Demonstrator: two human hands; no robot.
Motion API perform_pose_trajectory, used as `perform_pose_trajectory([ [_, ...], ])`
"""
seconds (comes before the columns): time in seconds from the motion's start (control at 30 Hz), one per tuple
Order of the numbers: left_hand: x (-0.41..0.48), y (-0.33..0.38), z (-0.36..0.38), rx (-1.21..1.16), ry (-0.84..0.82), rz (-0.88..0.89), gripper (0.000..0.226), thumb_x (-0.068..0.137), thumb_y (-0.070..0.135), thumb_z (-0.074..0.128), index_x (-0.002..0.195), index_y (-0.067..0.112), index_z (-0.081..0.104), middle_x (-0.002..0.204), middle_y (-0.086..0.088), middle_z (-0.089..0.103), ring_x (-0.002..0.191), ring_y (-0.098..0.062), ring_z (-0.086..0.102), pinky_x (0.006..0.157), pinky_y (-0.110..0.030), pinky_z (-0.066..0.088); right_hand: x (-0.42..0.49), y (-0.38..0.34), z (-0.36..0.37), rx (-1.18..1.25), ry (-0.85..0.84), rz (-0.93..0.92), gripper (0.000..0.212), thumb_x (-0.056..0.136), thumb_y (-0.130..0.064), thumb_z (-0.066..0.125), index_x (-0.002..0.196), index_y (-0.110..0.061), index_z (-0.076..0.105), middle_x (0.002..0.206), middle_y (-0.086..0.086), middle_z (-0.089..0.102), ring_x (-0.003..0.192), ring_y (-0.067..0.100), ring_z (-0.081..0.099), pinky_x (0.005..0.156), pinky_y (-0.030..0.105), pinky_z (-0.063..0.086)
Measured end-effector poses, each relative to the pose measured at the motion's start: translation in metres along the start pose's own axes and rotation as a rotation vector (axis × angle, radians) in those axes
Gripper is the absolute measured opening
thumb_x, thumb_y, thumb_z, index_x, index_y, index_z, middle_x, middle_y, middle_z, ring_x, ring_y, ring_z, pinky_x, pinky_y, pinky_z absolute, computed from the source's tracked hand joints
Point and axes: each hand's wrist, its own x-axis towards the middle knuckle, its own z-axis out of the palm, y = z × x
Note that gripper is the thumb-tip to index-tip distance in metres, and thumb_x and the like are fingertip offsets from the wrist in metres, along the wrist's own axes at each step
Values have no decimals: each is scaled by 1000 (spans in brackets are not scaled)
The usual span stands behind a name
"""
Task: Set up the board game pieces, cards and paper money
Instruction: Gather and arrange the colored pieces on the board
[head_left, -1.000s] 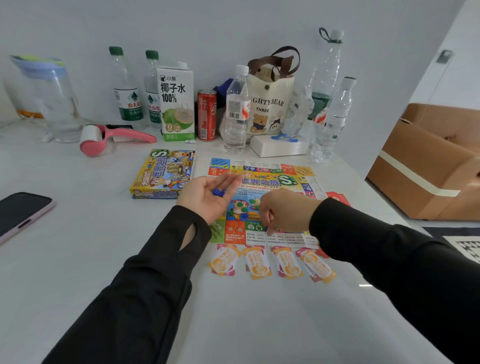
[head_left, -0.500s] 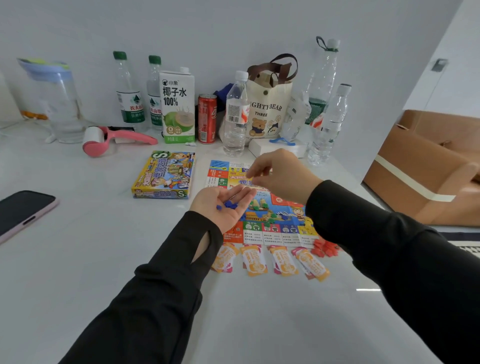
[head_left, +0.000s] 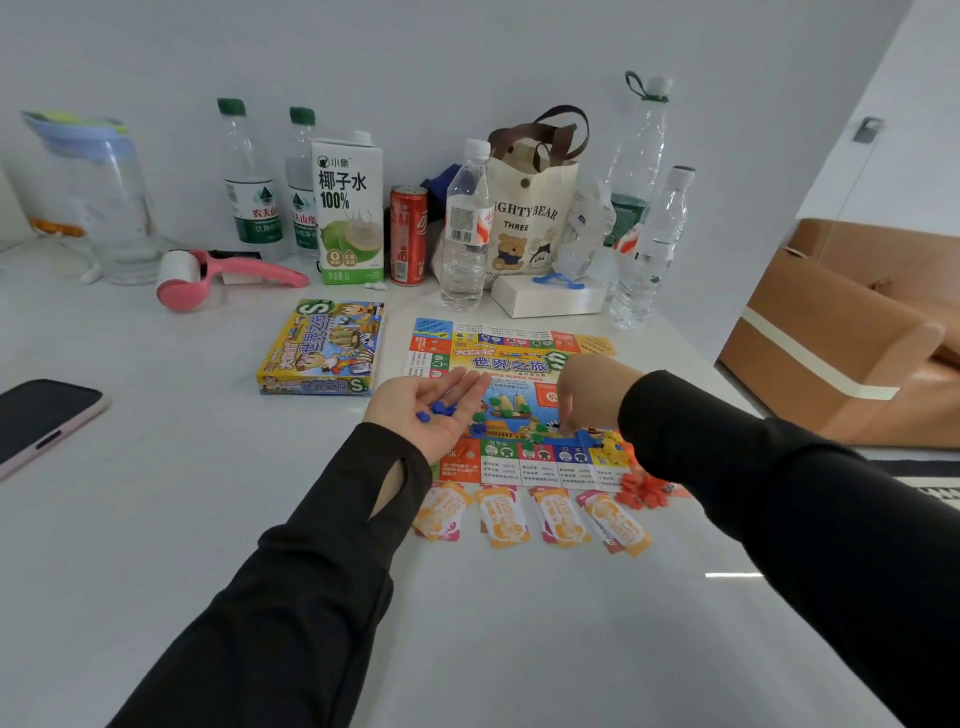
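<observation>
The colourful paper game board (head_left: 509, 358) lies flat on the white table. My left hand (head_left: 421, 410) hovers palm up over its left edge, cupping several small blue pieces (head_left: 441, 409). My right hand (head_left: 587, 392) reaches down over the board's middle, fingertips pinched near loose green and blue pieces (head_left: 535, 434); whether it grips one is hidden. A heap of red pieces (head_left: 644, 488) sits at the board's near right corner. Several orange-and-pink card stacks (head_left: 530, 514) lie in a row along the near edge.
The game box (head_left: 322, 348) lies left of the board. A phone (head_left: 41, 421) rests at the far left. Bottles, a carton (head_left: 350, 213), a can, a tote bag (head_left: 530, 223) and a white box (head_left: 545, 299) line the wall. A cardboard box (head_left: 841, 332) stands off the table's right edge.
My right hand went from the board's near edge up to the far side, then came back down to the middle. More blue pieces now lie in my left palm.
</observation>
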Motion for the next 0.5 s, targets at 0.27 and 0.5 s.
perform_pose_trajectory([
  [0.27, -3, 1, 3, 76, 42, 18, 28, 97, 3, 29, 94, -10, 54, 96, -26, 58, 111, -37, 54, 90, -43, 47, -6, -18, -26, 335, 165, -110, 14, 80, -17, 70, 88, -6, 70, 84, 1, 68, 76, 9, 59, 71, 16, 46],
  [0.5, -7, 5, 2, 28, 22, 11, 29, 97, 2, 31, 90, -10, 56, 91, -29, 60, 98, -39, 57, 90, -45, 47, -11, -63, -41, 533, 345, -328, 7, 80, -16, 69, 84, -14, 74, 72, -10, 64, 63, -2, 55, 60, 6, 44],
])
